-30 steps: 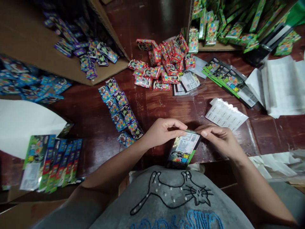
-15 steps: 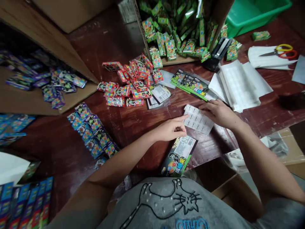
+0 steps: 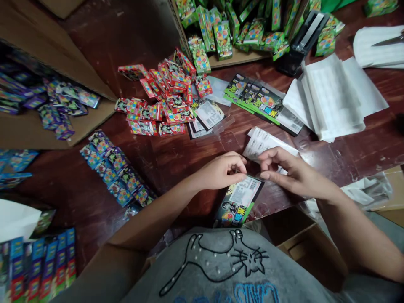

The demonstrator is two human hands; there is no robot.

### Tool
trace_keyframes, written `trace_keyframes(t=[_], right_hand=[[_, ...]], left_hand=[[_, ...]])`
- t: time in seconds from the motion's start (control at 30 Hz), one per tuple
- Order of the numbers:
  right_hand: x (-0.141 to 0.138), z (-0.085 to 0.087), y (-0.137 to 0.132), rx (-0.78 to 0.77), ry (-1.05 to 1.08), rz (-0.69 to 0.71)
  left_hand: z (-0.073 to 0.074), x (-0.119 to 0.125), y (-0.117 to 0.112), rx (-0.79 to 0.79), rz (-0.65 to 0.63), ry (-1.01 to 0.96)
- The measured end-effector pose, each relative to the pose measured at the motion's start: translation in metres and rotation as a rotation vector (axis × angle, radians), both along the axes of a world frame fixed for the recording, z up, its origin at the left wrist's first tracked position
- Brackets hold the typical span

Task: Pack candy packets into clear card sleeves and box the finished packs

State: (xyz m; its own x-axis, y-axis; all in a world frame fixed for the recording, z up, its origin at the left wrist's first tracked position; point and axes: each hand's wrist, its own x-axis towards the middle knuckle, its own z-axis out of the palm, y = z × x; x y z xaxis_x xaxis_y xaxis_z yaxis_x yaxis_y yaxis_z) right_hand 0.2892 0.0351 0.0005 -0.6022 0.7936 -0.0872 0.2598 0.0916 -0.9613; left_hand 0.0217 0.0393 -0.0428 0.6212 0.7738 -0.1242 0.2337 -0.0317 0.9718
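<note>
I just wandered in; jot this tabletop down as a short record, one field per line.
Left hand: fingers curled at the upper edge of a black-and-green packet
Right hand: thumb and forefinger near each other, partly covering a white label sheet; anything tiny between them is unclear
Packet position: near the table edge, in front of the person
Left side: blue and purple packets in two rows
Beyond the hands: a loose heap of red packets
Farther off: green packets in a cardboard box
</note>
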Motion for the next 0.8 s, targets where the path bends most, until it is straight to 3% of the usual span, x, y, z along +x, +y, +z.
trace_keyframes(t=[0.1, 0.2, 0.3, 0.43, 0.53, 0.7, 0.8], right_hand=[[-0.015, -0.007, -0.003, -0.151, 0.058, 0.060], [-0.023, -0.014, -0.003, -0.137, 0.022, 0.061], [-0.025, -0.016, -0.010, 0.032, -0.072, -0.010], [-0.029, -0.012, -0.031, 0.431, -0.225, -0.119], [-0.040, -0.009, -0.044, 0.560, -0.298, -0.108], [-0.056, -0.011, -0.053, 0.493, -0.256, -0.072], [-0.052, -0.021, -0.059, 0.346, -0.056, -0.224]], left_hand=[[0.003, 0.000, -0.008, -0.134, 0.007, -0.047], [0.007, -0.001, -0.012, -0.152, 0.034, -0.061], [0.011, -0.004, -0.015, -0.138, 0.064, -0.075], [0.015, -0.008, -0.021, -0.133, 0.076, -0.106], [0.019, -0.009, -0.028, -0.103, 0.099, -0.098], [0.029, -0.030, -0.040, -0.061, 0.206, -0.003], [0.035, -0.067, -0.053, 0.020, 0.509, -0.056]])
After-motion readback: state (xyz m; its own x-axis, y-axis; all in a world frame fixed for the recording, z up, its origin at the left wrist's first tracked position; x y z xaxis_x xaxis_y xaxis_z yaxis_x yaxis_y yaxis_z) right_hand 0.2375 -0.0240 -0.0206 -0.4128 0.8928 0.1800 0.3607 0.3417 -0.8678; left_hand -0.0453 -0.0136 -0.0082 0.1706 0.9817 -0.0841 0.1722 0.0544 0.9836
